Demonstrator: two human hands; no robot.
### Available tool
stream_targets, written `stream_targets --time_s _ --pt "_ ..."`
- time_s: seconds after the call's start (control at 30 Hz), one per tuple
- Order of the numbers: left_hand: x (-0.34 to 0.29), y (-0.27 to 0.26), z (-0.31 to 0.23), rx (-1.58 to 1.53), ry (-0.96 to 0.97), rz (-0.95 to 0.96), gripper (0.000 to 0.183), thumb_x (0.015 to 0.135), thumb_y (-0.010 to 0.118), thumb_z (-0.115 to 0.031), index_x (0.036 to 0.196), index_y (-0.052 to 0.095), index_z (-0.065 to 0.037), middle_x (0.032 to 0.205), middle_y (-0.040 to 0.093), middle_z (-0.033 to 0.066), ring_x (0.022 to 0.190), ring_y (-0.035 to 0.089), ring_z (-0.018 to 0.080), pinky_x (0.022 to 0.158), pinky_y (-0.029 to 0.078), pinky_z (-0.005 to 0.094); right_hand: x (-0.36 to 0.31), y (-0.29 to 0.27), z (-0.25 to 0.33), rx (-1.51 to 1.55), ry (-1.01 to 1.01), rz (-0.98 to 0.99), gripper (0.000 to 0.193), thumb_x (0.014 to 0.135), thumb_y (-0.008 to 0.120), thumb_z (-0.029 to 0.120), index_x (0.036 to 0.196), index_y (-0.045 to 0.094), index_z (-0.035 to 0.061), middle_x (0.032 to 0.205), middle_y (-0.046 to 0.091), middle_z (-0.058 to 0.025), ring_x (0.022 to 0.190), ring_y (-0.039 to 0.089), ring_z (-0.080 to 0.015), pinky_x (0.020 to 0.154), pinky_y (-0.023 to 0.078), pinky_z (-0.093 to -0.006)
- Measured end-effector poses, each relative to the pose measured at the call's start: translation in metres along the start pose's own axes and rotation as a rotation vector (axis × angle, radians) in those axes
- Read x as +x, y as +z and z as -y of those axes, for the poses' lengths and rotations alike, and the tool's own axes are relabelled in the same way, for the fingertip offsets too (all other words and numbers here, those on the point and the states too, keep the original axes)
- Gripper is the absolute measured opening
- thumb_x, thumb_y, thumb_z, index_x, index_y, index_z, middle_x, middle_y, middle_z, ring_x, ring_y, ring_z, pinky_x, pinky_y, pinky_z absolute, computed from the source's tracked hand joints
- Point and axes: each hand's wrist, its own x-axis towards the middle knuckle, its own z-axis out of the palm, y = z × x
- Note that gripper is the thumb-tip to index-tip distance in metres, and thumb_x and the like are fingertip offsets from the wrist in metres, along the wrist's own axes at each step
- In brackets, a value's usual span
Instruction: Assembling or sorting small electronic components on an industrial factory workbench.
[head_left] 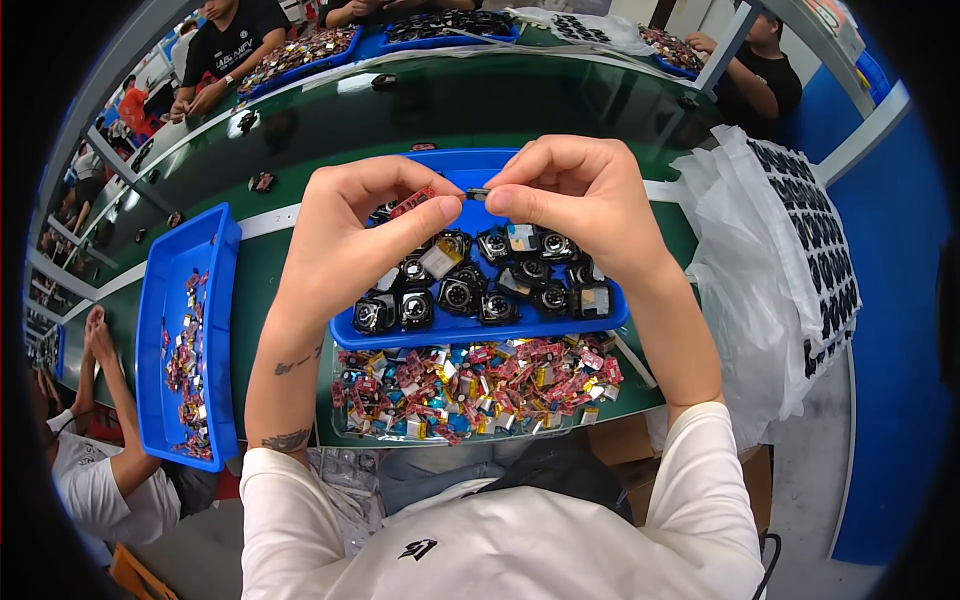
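My left hand (365,225) and my right hand (590,200) are raised over a blue tray (480,340), fingertips almost meeting. Between them a small dark part (477,194) is pinched by the right thumb and forefinger, and the left fingertips touch its other end. A red circuit board (412,202) shows between the left thumb and fingers. Below the hands, a silver battery with yellow tape (441,258) appears over the tray; whether it hangs from the board, I cannot tell. Several black watch-like housings (459,292) with round centres lie in the tray.
Nearer me, a clear tray (350,432) holds heaped red boards and batteries. A long blue tray (225,340) of similar parts stands left. White plastic wrap and stacked sheets of black parts (800,240) lie right. Beyond runs a green conveyor (330,120), with people working across it.
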Motion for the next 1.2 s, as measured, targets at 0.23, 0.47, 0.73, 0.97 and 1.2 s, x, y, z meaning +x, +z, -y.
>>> stream_targets --time_s 0.23,0.47,0.73,0.97,1.2 --pt "-0.001 0.003 0.0 -0.14 -0.057 0.092 0.013 0.081 0.067 -0.009 0.084 0.065 0.003 0.079 0.064 0.0029 0.072 0.056 0.0055 0.064 0.044 0.0195 -0.001 0.001 -0.008 0.181 0.064 0.13 0.016 0.078 0.073 0.012 0.08 0.066 -0.0016 0.076 0.067 -0.0072 0.069 0.062 -0.0095 0.064 0.052 -0.0219" --pt "0.0 -0.001 -0.002 -0.173 -0.032 0.069 0.012 0.083 0.066 -0.009 0.082 0.064 0.003 0.076 0.061 0.001 0.069 0.052 0.0035 0.061 0.041 0.0175 0.01 -0.015 -0.018 -0.075 0.049 0.051 0.012 0.084 0.062 0.011 0.085 0.06 -0.0008 0.076 0.063 -0.0064 0.065 0.059 -0.012 0.062 0.049 -0.026" --pt "0.001 -0.001 0.002 0.032 -0.029 0.065 0.012 0.081 0.067 -0.009 0.084 0.066 0.003 0.076 0.062 0.001 0.068 0.052 0.0033 0.06 0.041 0.0176 0.007 -0.039 -0.067 -1.349 0.193 0.285 0.028 0.068 0.072 0.015 0.095 0.067 0.0062 0.108 0.061 -0.0059 0.102 0.053 -0.0254 0.09 0.043 -0.0368" --pt "0.0 -0.002 -0.001 0.011 -0.041 0.099 0.011 0.08 0.067 -0.007 0.083 0.065 0.003 0.077 0.061 0.0015 0.07 0.054 0.0045 0.063 0.042 0.0184 0.012 -0.041 -0.068 -1.276 0.153 0.361 0.017 0.067 0.072 0.012 0.078 0.063 0.0046 0.102 0.063 -0.0054 0.102 0.054 -0.0237 0.087 0.044 -0.034" --pt "-0.001 -0.006 -0.001 -0.055 0.004 -0.023 0.014 0.081 0.068 -0.01 0.082 0.065 0.003 0.076 0.062 0.0008 0.068 0.053 0.0031 0.061 0.042 0.0169 0.02 -0.033 -0.035 0.041 0.346 0.207 0.023 0.074 0.061 0.004 0.097 0.063 0.0029 0.077 0.064 -0.0079 0.072 0.063 -0.0114 0.062 0.051 -0.0258"
